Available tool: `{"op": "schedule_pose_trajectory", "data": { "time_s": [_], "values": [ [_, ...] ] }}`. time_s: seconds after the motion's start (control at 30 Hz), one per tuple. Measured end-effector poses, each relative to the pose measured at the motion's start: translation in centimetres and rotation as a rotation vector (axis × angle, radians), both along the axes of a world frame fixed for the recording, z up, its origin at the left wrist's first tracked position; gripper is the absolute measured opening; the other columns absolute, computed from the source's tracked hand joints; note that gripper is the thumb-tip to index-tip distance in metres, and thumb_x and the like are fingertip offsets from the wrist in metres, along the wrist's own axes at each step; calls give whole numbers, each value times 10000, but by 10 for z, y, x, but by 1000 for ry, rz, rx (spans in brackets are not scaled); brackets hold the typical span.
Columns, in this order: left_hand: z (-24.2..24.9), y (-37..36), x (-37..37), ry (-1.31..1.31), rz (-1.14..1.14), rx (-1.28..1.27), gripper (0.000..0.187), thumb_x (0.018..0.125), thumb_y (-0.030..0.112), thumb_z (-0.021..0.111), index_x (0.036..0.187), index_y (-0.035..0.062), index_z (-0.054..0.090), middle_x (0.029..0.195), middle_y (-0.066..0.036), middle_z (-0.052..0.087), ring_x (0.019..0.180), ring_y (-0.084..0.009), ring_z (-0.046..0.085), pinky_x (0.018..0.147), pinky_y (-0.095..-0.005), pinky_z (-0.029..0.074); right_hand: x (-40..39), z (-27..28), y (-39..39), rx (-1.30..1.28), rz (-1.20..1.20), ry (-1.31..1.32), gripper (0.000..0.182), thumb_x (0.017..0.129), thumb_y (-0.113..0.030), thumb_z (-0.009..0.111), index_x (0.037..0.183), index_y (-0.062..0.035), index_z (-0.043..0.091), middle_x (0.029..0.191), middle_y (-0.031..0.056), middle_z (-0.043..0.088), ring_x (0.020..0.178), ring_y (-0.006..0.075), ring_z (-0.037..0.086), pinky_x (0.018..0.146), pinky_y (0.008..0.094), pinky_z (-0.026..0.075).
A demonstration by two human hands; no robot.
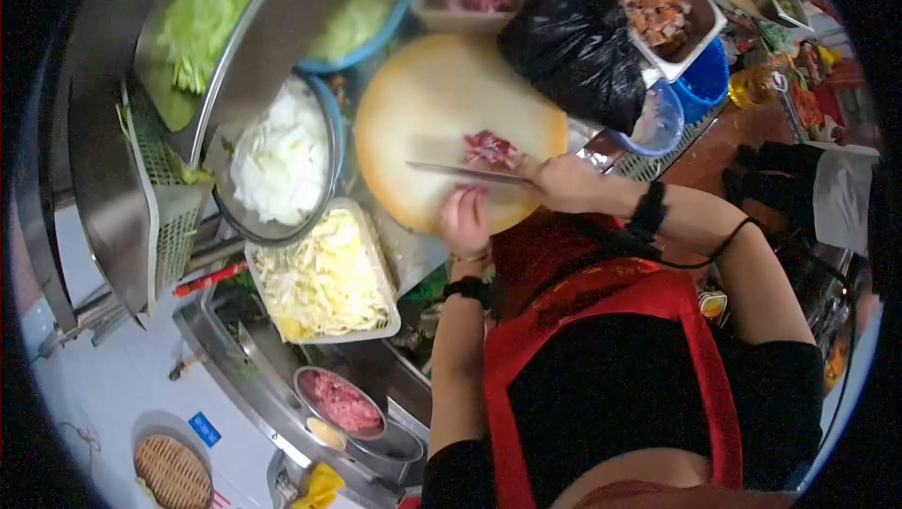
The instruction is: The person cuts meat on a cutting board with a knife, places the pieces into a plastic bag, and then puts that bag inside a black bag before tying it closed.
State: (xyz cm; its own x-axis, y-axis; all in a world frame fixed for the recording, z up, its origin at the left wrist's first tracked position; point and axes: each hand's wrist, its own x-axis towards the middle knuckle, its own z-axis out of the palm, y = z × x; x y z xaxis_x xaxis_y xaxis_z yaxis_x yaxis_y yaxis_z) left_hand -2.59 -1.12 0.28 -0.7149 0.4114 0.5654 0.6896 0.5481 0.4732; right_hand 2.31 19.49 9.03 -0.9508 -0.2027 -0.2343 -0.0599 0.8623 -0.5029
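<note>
A round cutting board (413, 114) with a yellowish rim lies in front of me. My right hand (562, 184) is closed on the handle of a knife (460, 170), whose blade points left across the board. Just beyond the blade is a small pile of dark red sliced meat (489, 148). My left hand (464, 219) rests on the near side of the board with its fingers curled, close to the blade. A reddish bit shows at its fingertips, pressed against the board.
Left of the board stand a bowl of white slices (285, 156) and a basket of shredded cabbage (324, 274). A black plastic bag (573, 48) overhangs the board's far right edge. Beyond it is a tray of meat pieces (656, 6). A person's dark sleeve (780, 159) shows at right.
</note>
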Motion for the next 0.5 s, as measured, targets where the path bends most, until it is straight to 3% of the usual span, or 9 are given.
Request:
{"op": "schedule_pose_trajectory", "data": {
  "time_s": [0.13, 0.5],
  "values": [
    [3, -1, 1, -22, 13, -41, 103, 762, 42, 640, 859, 11, 628, 918, -109, 588, 823, -296, 564, 713, -375, 456, 9, 1, 1, 55, -6, 8, 367, 869, -295, 472, 1162, -75, 460, 549, 166, 551, 486, 358, 566, 462, 470, 462],
    [5, 0, -1, -17, -18, -21, 105, 759, 45, 634, 856, 10, 619, 899, -107, 586, 801, -291, 571, 722, -375, 461, 14, -2, -5, 148, 86, 101, 291, 844, -238, 502, 1069, -54, 496, 521, 121, 545, 444, 301, 562, 413, 427, 436]
  ]
}}
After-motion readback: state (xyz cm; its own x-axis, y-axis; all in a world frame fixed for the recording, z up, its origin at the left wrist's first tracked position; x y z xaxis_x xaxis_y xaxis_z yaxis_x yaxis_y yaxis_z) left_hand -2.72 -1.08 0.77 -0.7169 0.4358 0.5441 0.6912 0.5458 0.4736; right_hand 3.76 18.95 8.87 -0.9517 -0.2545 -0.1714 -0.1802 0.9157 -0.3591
